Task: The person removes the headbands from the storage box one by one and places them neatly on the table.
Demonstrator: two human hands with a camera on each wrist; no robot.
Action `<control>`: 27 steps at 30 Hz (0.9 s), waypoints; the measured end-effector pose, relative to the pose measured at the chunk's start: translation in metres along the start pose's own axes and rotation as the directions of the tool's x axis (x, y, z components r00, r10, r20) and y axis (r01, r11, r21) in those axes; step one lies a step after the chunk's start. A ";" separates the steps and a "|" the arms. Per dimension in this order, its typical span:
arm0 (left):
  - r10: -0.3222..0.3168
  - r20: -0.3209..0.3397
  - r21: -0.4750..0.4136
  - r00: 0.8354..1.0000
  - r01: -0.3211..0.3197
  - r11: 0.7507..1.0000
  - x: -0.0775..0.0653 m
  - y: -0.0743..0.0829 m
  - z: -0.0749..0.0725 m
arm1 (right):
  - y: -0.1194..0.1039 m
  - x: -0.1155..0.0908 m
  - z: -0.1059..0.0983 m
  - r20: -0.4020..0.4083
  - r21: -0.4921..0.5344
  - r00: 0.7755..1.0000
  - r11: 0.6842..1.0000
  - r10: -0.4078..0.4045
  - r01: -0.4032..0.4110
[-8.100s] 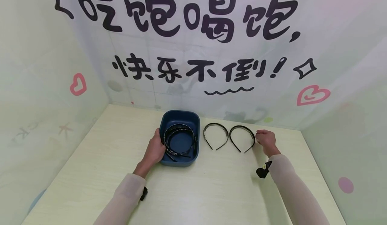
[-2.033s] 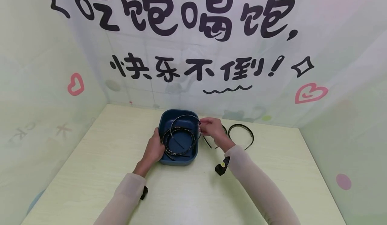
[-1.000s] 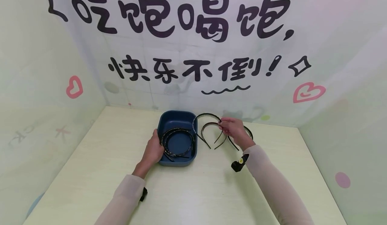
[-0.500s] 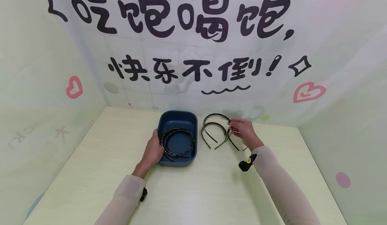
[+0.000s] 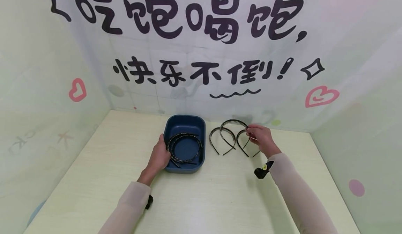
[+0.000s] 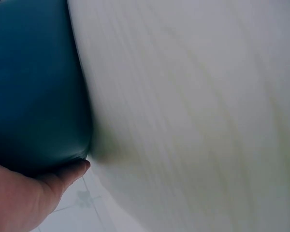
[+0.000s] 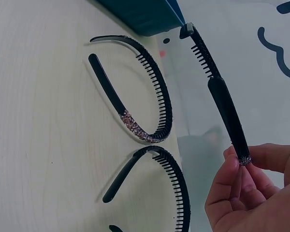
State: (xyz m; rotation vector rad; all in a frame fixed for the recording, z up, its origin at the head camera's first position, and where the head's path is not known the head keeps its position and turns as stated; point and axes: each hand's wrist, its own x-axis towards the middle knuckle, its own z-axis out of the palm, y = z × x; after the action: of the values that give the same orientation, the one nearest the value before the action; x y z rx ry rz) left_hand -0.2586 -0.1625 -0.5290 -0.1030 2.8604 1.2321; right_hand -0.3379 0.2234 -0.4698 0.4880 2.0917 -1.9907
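My left hand (image 5: 161, 155) grips the left side of a blue plastic bin (image 5: 185, 170). In the left wrist view a digit lies against the bin's lower corner. Several dark headbands (image 5: 185, 161) lie looped together in the bin's front half. My right hand (image 5: 263, 139) pinches a black toothed headband (image 7: 227, 113) near some glitter, raised off the table. Below it, two more toothed headbands lie on the table: a left one with glittery trim (image 7: 133, 126) and a right one (image 7: 182, 193). In the head view the right hand partly hides the right one.
A pale wood-grain table (image 5: 201, 206) carries everything. Behind it hangs a white printed sheet (image 5: 188, 49) with large black characters, and similar sheets enclose both sides. The bin stands near the table's back edge, left of the headbands.
My right hand has brought a headband out of the bin and moved it rightward, over the two on the table. My left hand stays at the bin.
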 end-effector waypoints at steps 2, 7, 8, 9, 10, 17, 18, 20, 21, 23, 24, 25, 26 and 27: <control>0.000 0.002 -0.001 1.000 0.000 1.000 0.000 0.000 0.000 | 0.002 0.001 -0.004 -0.007 0.004 1.000 1.000 0.007 -0.007; 0.000 0.005 0.002 1.000 0.000 1.000 -0.001 0.001 0.000 | 0.004 0.001 -0.013 -0.027 0.024 1.000 1.000 0.014 -0.013; 0.000 0.004 0.003 1.000 0.000 1.000 -0.001 0.001 0.000 | 0.005 0.000 -0.015 -0.030 0.029 0.999 0.999 0.014 -0.013; 0.000 0.003 0.003 1.000 0.000 1.000 -0.001 0.001 0.000 | 0.005 0.000 -0.016 -0.033 0.029 0.999 0.999 0.013 -0.013; -0.001 0.004 0.003 1.000 0.001 1.000 -0.001 0.001 0.000 | 0.005 0.000 -0.017 -0.035 0.025 0.999 1.000 0.015 -0.014; 0.002 0.008 0.002 1.000 -0.002 1.000 -0.001 0.000 0.000 | 0.006 -0.001 -0.027 -0.047 0.010 0.999 1.000 0.026 -0.026; 0.001 0.008 0.003 1.000 -0.001 1.000 -0.001 0.000 0.000 | 0.006 -0.001 -0.028 -0.046 0.013 0.999 1.000 0.026 -0.025; 0.000 0.006 0.004 1.000 0.000 1.000 -0.001 0.000 0.000 | 0.007 -0.001 -0.030 -0.047 0.020 0.999 0.999 0.028 -0.027; 0.001 0.006 0.003 1.000 -0.001 1.000 -0.001 0.000 0.000 | 0.007 -0.001 -0.031 -0.050 0.024 0.998 0.999 0.030 -0.029; 0.001 0.006 0.001 1.000 -0.001 1.000 -0.001 0.000 -0.001 | 0.007 -0.001 -0.033 -0.058 0.032 0.998 0.999 0.037 -0.035; 0.001 0.007 0.001 1.000 -0.001 1.000 -0.001 0.000 -0.001 | 0.007 -0.001 -0.034 -0.062 0.034 0.997 0.999 0.040 -0.038; 0.002 0.008 0.001 1.000 -0.002 1.000 0.000 0.001 -0.001 | 0.006 -0.001 -0.035 -0.068 0.037 0.997 0.998 0.044 -0.041; 0.003 0.009 0.001 1.000 -0.003 1.000 0.000 0.001 -0.001 | 0.006 -0.002 -0.036 -0.073 0.047 0.996 0.998 0.048 -0.044; 0.002 0.009 0.001 1.000 -0.002 1.000 0.000 0.001 -0.001 | 0.006 -0.002 -0.037 -0.074 0.055 0.996 0.997 0.051 -0.047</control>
State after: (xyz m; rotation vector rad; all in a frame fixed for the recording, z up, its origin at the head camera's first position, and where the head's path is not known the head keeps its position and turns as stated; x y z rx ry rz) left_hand -0.2585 -0.1627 -0.5280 -0.0944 2.8538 1.2282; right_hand -0.3313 0.2606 -0.4720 0.6275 2.0542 -2.0347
